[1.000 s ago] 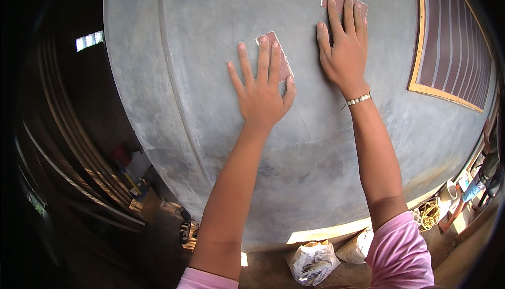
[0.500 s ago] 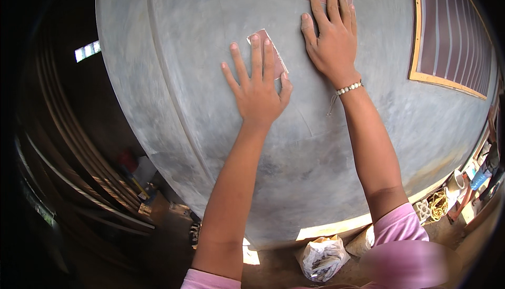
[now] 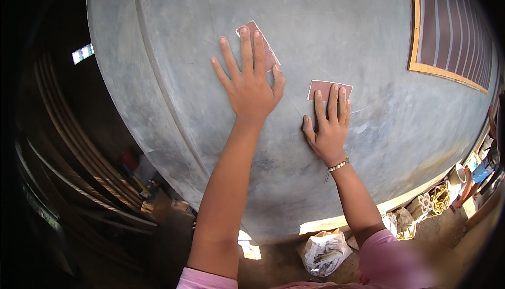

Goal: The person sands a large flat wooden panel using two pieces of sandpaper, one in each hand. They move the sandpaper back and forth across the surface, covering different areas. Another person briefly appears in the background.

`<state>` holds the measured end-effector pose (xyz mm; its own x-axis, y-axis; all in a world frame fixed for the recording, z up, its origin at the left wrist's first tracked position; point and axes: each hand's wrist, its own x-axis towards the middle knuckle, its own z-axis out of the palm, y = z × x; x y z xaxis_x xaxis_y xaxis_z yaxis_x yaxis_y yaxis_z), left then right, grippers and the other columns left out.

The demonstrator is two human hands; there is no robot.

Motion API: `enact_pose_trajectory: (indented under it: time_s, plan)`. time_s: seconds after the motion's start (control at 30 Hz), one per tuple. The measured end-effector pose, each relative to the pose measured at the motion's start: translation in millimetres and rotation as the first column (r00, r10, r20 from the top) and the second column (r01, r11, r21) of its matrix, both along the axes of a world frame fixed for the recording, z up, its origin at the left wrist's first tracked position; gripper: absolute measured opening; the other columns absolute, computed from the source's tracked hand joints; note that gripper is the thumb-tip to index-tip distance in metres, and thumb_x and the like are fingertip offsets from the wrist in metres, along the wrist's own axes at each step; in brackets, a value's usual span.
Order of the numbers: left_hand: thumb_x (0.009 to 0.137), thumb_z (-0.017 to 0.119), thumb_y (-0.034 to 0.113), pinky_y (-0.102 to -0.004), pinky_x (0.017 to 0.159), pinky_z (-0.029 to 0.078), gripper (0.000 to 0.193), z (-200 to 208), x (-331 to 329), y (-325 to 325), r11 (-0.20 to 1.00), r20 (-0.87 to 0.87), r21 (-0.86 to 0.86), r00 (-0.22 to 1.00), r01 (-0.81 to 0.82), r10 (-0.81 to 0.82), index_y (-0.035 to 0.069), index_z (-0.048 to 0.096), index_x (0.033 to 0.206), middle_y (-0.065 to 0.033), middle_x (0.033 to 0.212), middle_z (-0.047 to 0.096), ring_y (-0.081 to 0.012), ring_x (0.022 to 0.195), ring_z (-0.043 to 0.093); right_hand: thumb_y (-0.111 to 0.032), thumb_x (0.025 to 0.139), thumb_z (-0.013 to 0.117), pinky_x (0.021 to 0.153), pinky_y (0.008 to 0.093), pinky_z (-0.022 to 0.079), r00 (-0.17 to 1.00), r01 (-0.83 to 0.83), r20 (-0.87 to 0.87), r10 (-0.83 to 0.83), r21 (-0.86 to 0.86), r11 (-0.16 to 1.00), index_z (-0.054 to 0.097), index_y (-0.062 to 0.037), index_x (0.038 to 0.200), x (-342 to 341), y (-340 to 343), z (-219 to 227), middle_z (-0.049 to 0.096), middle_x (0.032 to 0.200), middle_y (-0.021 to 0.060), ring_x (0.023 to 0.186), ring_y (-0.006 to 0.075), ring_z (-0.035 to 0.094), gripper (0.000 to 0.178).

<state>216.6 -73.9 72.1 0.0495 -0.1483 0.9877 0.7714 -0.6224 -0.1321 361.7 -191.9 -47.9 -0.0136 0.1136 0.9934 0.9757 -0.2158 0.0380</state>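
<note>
Both my hands lie on a smooth grey wall [image 3: 284, 147], arms stretched upward. Under the spread fingers of my left hand [image 3: 253, 91] is a tilted reddish-brown piece of sandpaper [image 3: 268, 57] with ragged white edges. The left thumb rests at its lower right corner. Lower and to the right, my right hand [image 3: 330, 133], with a beaded bracelet at the wrist, presses a second piece of sandpaper [image 3: 322, 87] flat to the wall with its fingertips. Its fingers are stretched out, the thumb apart from the paper. The palms hide part of the wall.
A wood-framed window [image 3: 455, 31] with a striped pane is set at the upper right. Along the wall's foot are a white bag [image 3: 325, 252], a pale hollow block [image 3: 420, 206] and a coiled yellow rope [image 3: 441, 198]. Long poles [image 3: 79, 131] lean in the dark at left.
My right hand has slid down the wall with its sandpaper, from above my left hand to below it. My left hand stays nearly in place on its piece.
</note>
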Motion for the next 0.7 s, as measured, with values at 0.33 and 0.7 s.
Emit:
enact_pose_trajectory:
  time_s: [0.33,0.7]
  plan:
    - [0.099,0.052,0.036,-0.0722,0.125,0.019,0.076,-0.4,-0.9,2.0,1.000,-0.035,-0.020,0.999,0.008,-0.009,0.009,0.038,0.169,-0.0117,0.177,0.033,-0.0515,0.161,0.025,-0.032,0.100,0.066,0.125,0.0548,0.033,0.992,-0.041,0.126,0.011,0.241,0.970,0.059,-0.0171,0.157,11.0,14.4,173.5,0.048,0.166,0.0183,0.155,0.0385,0.041,0.059]
    - [0.097,0.053,0.034,-0.0716,0.125,0.018,0.077,-1.3,-1.0,0.2,0.999,-0.036,-0.041,0.999,0.004,-0.005,0.008,0.038,0.169,-0.0116,0.177,0.033,-0.0513,0.161,0.025,-0.041,0.097,0.069,0.127,0.0558,0.032,0.971,-0.015,0.240,0.002,0.052,0.999,0.055,-0.0219,0.160,55.9,-17.8,149.7,0.043,0.170,0.0143,0.159,0.0354,0.036,0.067]
